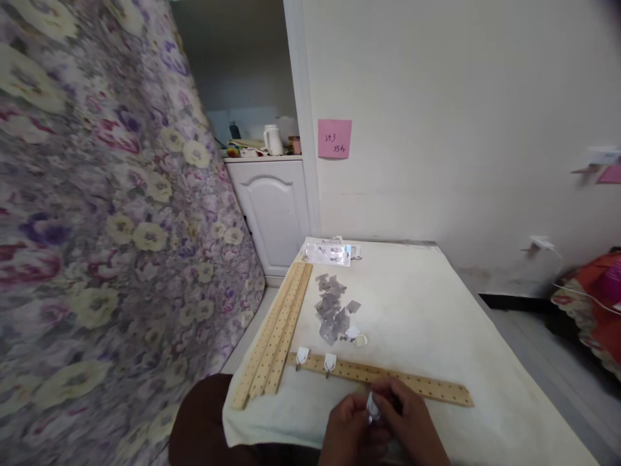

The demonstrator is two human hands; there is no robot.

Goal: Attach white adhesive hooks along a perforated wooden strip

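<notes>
Close to the table's front edge, my left hand (347,424) and my right hand (406,414) pinch one small white hook (372,408) between their fingertips. Just beyond them lies a perforated wooden strip (427,386), running left to right and partly covered by my right fingers. Two similar white hooks, a left one (302,356) and a right one (330,364), sit on that strip's left part with their metal ends pointing toward me. Behind the strip is a pile of grey translucent squares (332,317), with a few loose white pieces (359,339) beside it.
Several perforated wooden strips (281,323) lie side by side along the table's left edge. Clear plastic packaging (327,254) rests at the far edge. A floral curtain (121,233) hangs at left; a pink note (334,138) is on the wall.
</notes>
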